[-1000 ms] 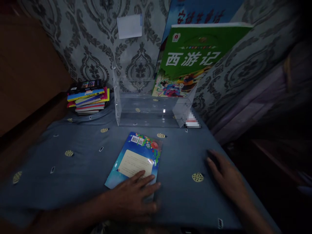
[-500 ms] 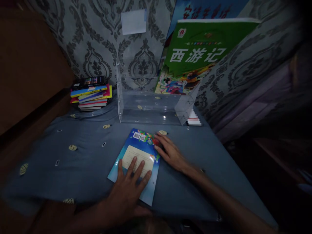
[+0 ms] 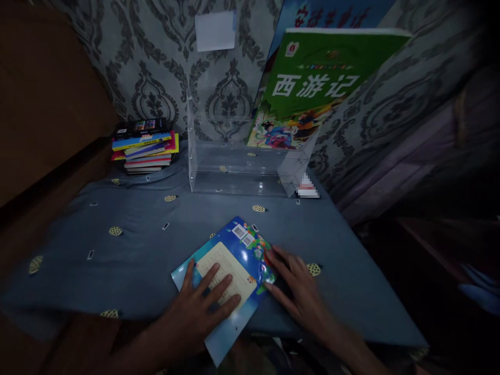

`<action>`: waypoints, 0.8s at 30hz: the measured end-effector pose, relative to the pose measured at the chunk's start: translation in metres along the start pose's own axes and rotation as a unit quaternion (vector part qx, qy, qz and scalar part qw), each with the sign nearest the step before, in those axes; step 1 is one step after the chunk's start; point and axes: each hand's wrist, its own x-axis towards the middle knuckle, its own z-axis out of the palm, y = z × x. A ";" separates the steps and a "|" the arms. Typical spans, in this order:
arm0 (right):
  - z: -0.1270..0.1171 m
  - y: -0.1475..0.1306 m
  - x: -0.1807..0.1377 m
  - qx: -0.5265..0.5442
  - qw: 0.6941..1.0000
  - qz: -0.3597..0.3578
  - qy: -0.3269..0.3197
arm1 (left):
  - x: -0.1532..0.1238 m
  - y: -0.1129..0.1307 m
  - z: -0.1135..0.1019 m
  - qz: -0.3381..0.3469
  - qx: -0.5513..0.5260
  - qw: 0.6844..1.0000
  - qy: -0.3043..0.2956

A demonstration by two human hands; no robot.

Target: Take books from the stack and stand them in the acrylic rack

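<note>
A thin blue book [image 3: 228,271] lies tilted on the cloth-covered table, its back cover up, with a cream text panel and a barcode near the top. My left hand [image 3: 199,304] rests flat across the lower left of the cover, fingers spread. At the book's right edge, my right hand [image 3: 299,286] grips it with thumb and fingers; some fingertips are hard to make out. The book's near corner sticks out past the table's front edge. Behind it stands a clear acrylic rack [image 3: 234,182], holding a green book [image 3: 316,78] upright on its right side.
Another blue book [image 3: 336,13] stands behind the green one. A stack of books [image 3: 144,148] sits at the back left. Blue-grey cloth [image 3: 136,281] covers the table. A small white item [image 3: 308,187], blurred out, is beside the rack's right end. Patterned wallpaper lies behind.
The blue book has turned clockwise, its top swinging right and its lower corner moving toward me. My right hand has come nearer and rightward with its edge; my left hand stays on the cover.
</note>
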 end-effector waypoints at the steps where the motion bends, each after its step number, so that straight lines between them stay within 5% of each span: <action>1: -0.004 -0.004 -0.010 0.003 1.000 0.004 -0.005 | -0.004 -0.004 -0.001 0.018 -0.021 0.999 0.016; 6: -0.021 -0.020 -0.052 0.064 0.995 0.041 -0.060 | -0.015 -0.032 -0.019 0.077 -0.235 0.964 0.094; 10: -0.031 -0.024 -0.054 0.153 0.982 0.102 -0.029 | -0.007 -0.044 -0.045 -0.010 -0.451 0.886 0.109; 13: -0.038 -0.021 -0.031 0.219 0.965 0.141 0.043 | 0.005 -0.049 -0.061 -0.121 -0.539 0.823 0.134; 18: -0.039 -0.008 0.026 0.321 0.919 0.196 0.122 | 0.041 -0.071 -0.073 -0.287 -0.572 0.707 0.301; 21: -0.029 0.004 0.059 0.350 0.900 0.216 0.141 | 0.073 -0.086 -0.074 -0.306 -0.630 0.632 0.333; 24: -0.016 0.018 0.088 0.395 0.874 0.239 0.151 | 0.102 -0.100 -0.068 -0.277 -0.650 0.597 0.379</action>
